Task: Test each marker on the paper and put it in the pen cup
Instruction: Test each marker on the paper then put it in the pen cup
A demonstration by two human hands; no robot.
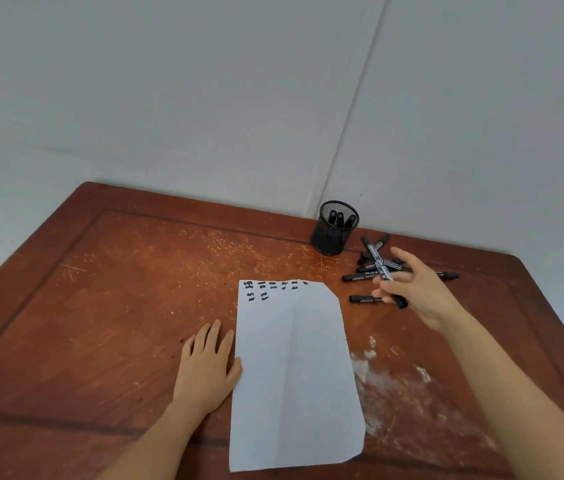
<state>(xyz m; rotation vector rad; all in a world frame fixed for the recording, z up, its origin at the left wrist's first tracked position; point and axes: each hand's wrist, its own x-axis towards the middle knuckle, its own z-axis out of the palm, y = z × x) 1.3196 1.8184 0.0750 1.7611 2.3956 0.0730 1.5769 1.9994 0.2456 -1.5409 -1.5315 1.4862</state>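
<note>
A white sheet of paper (294, 372) lies on the wooden table with several small black scribbles along its top edge. My left hand (206, 365) rests flat on the table, its thumb touching the paper's left edge. My right hand (415, 289) hovers above the table to the right and pinches a black marker (379, 263) that points up and away. Several loose black markers (360, 277) lie in a pile beneath and behind that hand. A black mesh pen cup (334, 233) stands beyond the paper with three markers in it.
The reddish wooden table (118, 306) sits in a corner of grey-white walls. Its surface is scratched, with white paint smears (377, 372) to the right of the paper. The raised table rim runs along the back and right sides.
</note>
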